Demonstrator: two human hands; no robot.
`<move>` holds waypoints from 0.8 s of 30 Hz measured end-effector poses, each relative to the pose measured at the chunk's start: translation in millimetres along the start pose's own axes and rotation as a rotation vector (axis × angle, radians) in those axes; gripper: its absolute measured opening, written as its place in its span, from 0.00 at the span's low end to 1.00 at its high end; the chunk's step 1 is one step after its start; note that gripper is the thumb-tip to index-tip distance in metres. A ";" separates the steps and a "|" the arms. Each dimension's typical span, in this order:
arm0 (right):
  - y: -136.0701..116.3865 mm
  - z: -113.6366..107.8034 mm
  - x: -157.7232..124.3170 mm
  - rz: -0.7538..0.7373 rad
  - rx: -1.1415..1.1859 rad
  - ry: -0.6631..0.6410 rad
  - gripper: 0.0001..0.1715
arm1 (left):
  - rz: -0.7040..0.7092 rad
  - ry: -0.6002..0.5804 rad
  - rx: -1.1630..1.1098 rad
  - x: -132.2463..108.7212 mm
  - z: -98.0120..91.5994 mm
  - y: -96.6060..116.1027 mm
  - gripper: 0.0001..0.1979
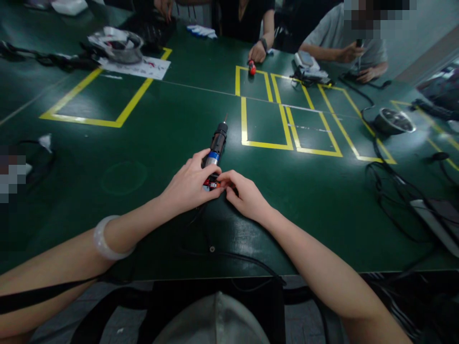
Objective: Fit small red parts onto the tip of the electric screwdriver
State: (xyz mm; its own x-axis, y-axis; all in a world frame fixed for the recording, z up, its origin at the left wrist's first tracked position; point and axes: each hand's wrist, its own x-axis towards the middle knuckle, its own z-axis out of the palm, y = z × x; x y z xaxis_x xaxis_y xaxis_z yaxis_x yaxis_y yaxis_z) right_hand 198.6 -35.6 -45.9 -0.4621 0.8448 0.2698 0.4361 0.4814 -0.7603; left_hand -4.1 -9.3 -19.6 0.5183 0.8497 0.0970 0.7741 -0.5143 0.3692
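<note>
An electric screwdriver (217, 142) with a black body and a blue band lies on the green table (161, 138), its bit pointing away from me. My left hand (190, 184) is wrapped over its near end. My right hand (244, 193) pinches a small red and black part (211, 183) at the rear of the tool, fingertips meeting those of my left hand. A black cable (229, 255) runs from the tool toward the table's near edge. I wear a pale bangle (103, 239) on my left wrist.
Yellow tape boxes (287, 119) mark the table. Across it, other people sit; one hand holds a small red object (252, 67). A metal bowl (124, 48) on paper stands far left, a round fan-like part (393, 120) and cables (394, 191) at right.
</note>
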 end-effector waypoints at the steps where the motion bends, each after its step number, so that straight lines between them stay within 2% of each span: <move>1: 0.6 -0.4 -0.4 0.001 0.006 0.003 0.18 | -0.006 -0.003 0.007 0.5 -0.8 -0.3 0.21; 5: 3.6 -4.2 -1.6 -0.007 0.014 0.036 0.17 | -0.021 -0.015 0.034 2.3 -3.5 -8.9 0.20; 10: 8.1 -9.2 -2.1 0.015 0.012 0.069 0.17 | -0.051 -0.006 0.067 7.4 -9.1 -41.2 0.22; 17: 11.2 -12.0 -2.7 0.026 0.038 0.076 0.16 | -0.093 -0.010 0.096 10.8 -42.4 -87.3 0.22; 20: 10.6 -12.6 -2.5 0.031 0.042 0.078 0.16 | -0.115 0.020 0.119 10.5 -55.1 -113.3 0.29; 24: 9.7 -13.5 -2.0 0.043 0.034 0.075 0.16 | -0.144 0.054 0.152 14.3 -66.0 -160.9 0.42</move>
State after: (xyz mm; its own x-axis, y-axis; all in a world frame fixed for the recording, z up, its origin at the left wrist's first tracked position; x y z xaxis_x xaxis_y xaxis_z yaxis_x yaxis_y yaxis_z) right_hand 214.3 -29.5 -45.8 -0.3837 0.8802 0.2793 0.4275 0.4374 -0.7912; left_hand -145.3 93.2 -16.6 0.3817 0.9184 0.1041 0.8867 -0.3957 0.2392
